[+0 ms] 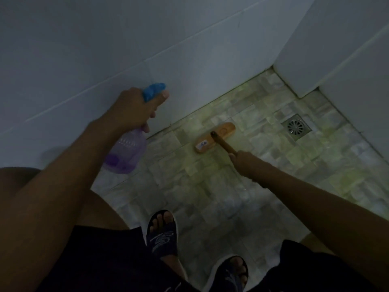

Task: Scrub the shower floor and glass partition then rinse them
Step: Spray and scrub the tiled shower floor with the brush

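Note:
My left hand [134, 108] grips a purple spray bottle [126, 153] with a blue trigger head, held up near the white tiled wall [84, 60]. My right hand [245, 160] grips the wooden handle of a scrubbing brush. The wooden brush head [214, 137] rests on the pale tiled shower floor [263, 175], close to the foot of the wall. No glass partition is in view.
A round metal floor drain [296, 127] sits to the right of the brush head. A second white wall [336, 49] closes the corner at the right. My feet in dark slippers [163, 234] stand at the bottom of the view. The light is dim.

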Action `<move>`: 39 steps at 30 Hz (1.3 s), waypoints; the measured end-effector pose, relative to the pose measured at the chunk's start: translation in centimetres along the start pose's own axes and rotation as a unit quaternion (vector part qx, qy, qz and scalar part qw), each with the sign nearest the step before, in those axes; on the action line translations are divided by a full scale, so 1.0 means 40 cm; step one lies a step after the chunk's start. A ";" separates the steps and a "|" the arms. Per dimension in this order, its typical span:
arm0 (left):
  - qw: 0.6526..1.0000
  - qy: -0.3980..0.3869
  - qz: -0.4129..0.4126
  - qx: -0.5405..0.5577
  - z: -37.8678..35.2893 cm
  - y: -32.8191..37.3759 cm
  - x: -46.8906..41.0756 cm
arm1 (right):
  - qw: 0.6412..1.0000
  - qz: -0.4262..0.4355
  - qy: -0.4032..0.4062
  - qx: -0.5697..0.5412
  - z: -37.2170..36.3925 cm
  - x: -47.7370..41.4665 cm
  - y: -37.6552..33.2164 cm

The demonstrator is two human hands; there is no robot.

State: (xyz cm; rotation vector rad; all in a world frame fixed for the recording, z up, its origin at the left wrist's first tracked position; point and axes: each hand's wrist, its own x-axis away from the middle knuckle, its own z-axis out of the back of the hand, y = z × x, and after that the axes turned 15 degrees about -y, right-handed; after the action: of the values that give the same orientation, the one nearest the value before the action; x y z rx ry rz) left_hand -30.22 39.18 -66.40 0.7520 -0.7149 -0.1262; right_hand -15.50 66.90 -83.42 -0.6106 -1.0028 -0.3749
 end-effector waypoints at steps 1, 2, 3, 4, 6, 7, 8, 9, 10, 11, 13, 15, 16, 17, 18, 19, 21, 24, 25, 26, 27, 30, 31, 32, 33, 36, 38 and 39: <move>1.000 0.006 0.007 -0.004 0.008 -0.009 0.005 | 1.000 0.014 0.008 -0.009 0.005 -0.020 -0.037; 1.000 0.010 0.012 -0.010 0.015 -0.017 0.011 | 0.999 0.034 0.017 -0.020 0.004 -0.046 -0.080; 1.000 0.012 0.014 -0.015 0.020 -0.022 0.014 | 0.998 0.054 0.025 -0.033 0.005 -0.070 -0.124; 1.000 0.013 0.015 -0.016 0.022 -0.028 0.020 | 0.997 0.068 0.028 -0.039 -0.001 -0.091 -0.165; 1.000 0.010 0.015 -0.013 0.024 -0.033 0.023 | 0.994 0.084 0.038 -0.058 -0.016 -0.122 -0.218; 1.000 0.010 0.012 -0.013 0.024 -0.032 0.022 | 0.994 0.088 0.039 -0.060 -0.022 -0.126 -0.227; 1.000 0.008 0.011 -0.011 0.023 -0.031 0.022 | 0.994 0.089 0.037 -0.052 -0.033 -0.124 -0.219; 1.000 0.007 0.009 -0.010 0.023 -0.028 0.020 | 0.995 0.088 0.034 -0.037 -0.043 -0.108 -0.199; 1.000 0.008 0.007 -0.008 0.023 -0.023 0.020 | 0.996 0.085 0.030 -0.019 -0.054 -0.089 -0.166; 1.000 0.009 0.006 -0.006 0.023 -0.021 0.017 | 0.997 0.076 0.023 -0.006 -0.071 -0.068 -0.123; 1.000 0.005 0.007 0.008 0.028 -0.013 0.013 | 0.999 0.040 0.005 0.014 -0.100 -0.016 -0.036; 1.000 -0.005 0.009 0.017 0.032 -0.008 0.009 | 0.999 0.013 -0.003 0.029 -0.118 0.010 0.018; 1.000 -0.011 0.009 0.017 0.033 -0.007 0.007 | 0.999 0.011 -0.006 0.032 -0.116 0.011 0.018; 1.000 -0.016 0.009 0.015 0.033 -0.007 0.005 | 0.999 0.019 -0.008 0.035 -0.107 0.004 -0.002; 1.000 -0.018 0.009 0.011 0.033 -0.006 0.003 | 0.999 0.032 -0.012 0.039 -0.092 -0.004 -0.042; 1.000 -0.020 0.010 0.006 0.032 -0.007 0.001 | 0.998 0.051 -0.010 0.041 -0.080 -0.017 -0.093; 1.000 -0.021 0.011 0.000 0.030 -0.010 -0.001 | 0.997 0.076 0.007 0.014 -0.063 -0.063 -0.197; 1.000 -0.015 0.014 0.001 0.031 -0.013 -0.005 | 0.996 0.085 0.024 -0.029 -0.061 -0.126 -0.295; 1.000 -0.015 0.012 0.001 0.030 -0.012 -0.006 | 0.996 0.086 0.020 -0.033 -0.066 -0.135 -0.297; 1.000 -0.016 0.010 0.001 0.029 -0.011 -0.004 | 0.996 0.083 0.015 -0.034 -0.077 -0.126 -0.281; 1.000 -0.016 0.009 0.003 0.029 -0.010 -0.002 | 0.996 0.079 0.013 -0.027 -0.089 -0.107 -0.249; 1.000 -0.018 0.008 0.009 0.036 -0.012 -0.001 | 0.999 0.045 -0.008 -0.002 -0.142 -0.030 -0.093; 1.000 -0.020 0.006 0.012 0.040 -0.013 -0.001 | 0.999 0.032 -0.014 -0.001 -0.152 -0.004 -0.042; 1.000 -0.022 0.004 0.015 0.044 -0.014 -0.001 | 1.000 0.024 -0.018 0.001 -0.152 0.012 -0.001; 1.000 -0.022 0.003 0.016 0.049 -0.015 -0.002 | 1.000 0.014 -0.019 0.001 -0.138 0.017 0.024; 1.000 -0.017 0.003 0.019 0.060 -0.019 -0.006 | 0.999 -0.018 0.005 -0.029 -0.042 -0.015 -0.003; 1.000 -0.016 0.003 0.011 0.065 -0.023 -0.006 | 0.995 -0.020 0.044 -0.085 0.020 -0.058 -0.078; 1.000 -0.017 0.003 0.008 0.066 -0.023 -0.007 | 0.993 -0.008 0.060 -0.102 0.038 -0.076 -0.119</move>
State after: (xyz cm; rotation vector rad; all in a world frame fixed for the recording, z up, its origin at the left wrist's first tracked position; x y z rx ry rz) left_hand -31.96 37.08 -65.81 0.7646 -0.7506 -0.1280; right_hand -20.69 64.25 -84.03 -0.7550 -0.8616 -0.5270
